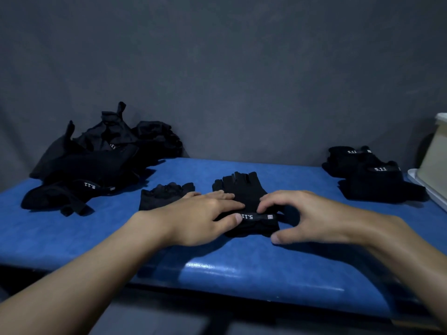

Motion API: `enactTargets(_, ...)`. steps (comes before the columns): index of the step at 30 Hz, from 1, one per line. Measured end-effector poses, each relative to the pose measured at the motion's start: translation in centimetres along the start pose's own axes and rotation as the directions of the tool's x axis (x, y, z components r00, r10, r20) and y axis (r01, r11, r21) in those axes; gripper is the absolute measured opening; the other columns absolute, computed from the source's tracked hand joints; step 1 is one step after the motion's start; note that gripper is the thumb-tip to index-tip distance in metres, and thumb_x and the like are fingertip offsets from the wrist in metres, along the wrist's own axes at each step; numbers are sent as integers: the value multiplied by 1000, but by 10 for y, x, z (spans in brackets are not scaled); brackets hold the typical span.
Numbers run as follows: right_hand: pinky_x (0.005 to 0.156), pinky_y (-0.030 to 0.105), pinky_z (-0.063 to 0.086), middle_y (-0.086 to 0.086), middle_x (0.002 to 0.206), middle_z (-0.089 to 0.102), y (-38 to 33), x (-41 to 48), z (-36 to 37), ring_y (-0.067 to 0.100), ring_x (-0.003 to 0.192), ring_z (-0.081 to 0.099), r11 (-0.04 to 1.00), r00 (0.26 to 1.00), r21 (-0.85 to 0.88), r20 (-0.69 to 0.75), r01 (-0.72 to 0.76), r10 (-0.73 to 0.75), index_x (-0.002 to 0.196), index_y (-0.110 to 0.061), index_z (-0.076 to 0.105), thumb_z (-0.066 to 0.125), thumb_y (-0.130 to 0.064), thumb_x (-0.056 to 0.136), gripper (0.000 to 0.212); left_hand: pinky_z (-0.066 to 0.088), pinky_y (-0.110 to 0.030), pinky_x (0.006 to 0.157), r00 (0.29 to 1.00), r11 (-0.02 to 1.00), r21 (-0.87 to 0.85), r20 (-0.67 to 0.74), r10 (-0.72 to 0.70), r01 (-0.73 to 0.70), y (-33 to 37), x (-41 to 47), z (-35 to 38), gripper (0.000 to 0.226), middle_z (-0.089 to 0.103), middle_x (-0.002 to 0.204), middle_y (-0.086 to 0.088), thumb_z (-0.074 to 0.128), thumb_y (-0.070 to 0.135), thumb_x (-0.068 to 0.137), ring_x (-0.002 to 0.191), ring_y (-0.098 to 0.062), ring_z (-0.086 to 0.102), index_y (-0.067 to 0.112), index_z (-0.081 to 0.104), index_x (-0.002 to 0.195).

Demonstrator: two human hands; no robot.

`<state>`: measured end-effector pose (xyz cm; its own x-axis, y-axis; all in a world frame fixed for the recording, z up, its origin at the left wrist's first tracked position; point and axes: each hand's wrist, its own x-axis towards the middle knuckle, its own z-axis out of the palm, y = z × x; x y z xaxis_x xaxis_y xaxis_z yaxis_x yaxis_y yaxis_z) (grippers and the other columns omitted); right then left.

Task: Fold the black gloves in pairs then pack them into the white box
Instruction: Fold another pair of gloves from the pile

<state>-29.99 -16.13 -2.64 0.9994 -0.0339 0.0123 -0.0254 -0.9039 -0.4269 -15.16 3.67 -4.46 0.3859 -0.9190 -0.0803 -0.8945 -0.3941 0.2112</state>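
A black fingerless glove (244,189) lies flat in the middle of the blue table (108,228), its wrist strap marked 5.11 toward me. My left hand (208,213) lies flat on the glove's left side, thumb on the strap. My right hand (302,213) has curled fingertips on the strap's right end, thumb down on the table. A second black glove (164,193) lies just left, partly under my left hand. The white box (435,155) stands at the far right edge.
A loose heap of black gloves (96,160) fills the back left of the table. Two folded glove bundles (372,177) sit at the back right, next to the box and its white lid (428,189). A grey wall stands behind.
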Motion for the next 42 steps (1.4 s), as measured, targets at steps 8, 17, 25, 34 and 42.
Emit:
enactTargets(8,96,0,31,-25,125,59,1,-1,4,-9,120,47,999,997,-16,-62,35,-35,122,-34,64,69,-21,87,38,15,-38,123,995,997,-1,-64,78,-78,-1,-7,-8,72,34,156,19,54,68,86,144,2,25,39,37,149)
enactTargets(17,86,26,42,-22,84,68,4,3,8,1,85,61,1000,979,3,-203,-19,19,95,-34,63,49,-27,98,16,48,-25,88,974,987,-94,-193,114,-134,0,-7,-10,46,69,108,22,68,44,88,97,3,63,41,52,131)
enactTargets(25,89,44,53,7,102,71,11,3,-1,21,92,70,895,988,441,-156,59,12,119,-37,57,64,-55,80,43,54,-49,88,950,878,-461,-310,-24,-129,-10,2,-3,41,75,97,0,49,55,93,96,-23,70,19,67,102)
enactTargets(34,66,39,42,16,70,54,20,26,20,24,67,51,806,933,591,-303,24,195,105,-35,63,64,-33,89,16,48,-35,67,874,827,-560,-420,-243,-39,-5,16,-1,25,69,74,1,55,47,97,60,-8,56,25,62,104)
enactTargets(42,59,21,40,-1,63,58,16,46,29,5,54,51,865,836,490,-425,-109,347,119,-22,54,64,-32,90,32,54,-36,81,876,879,-476,-422,-234,5,-7,19,3,38,66,91,12,66,40,91,78,-9,63,36,42,121)
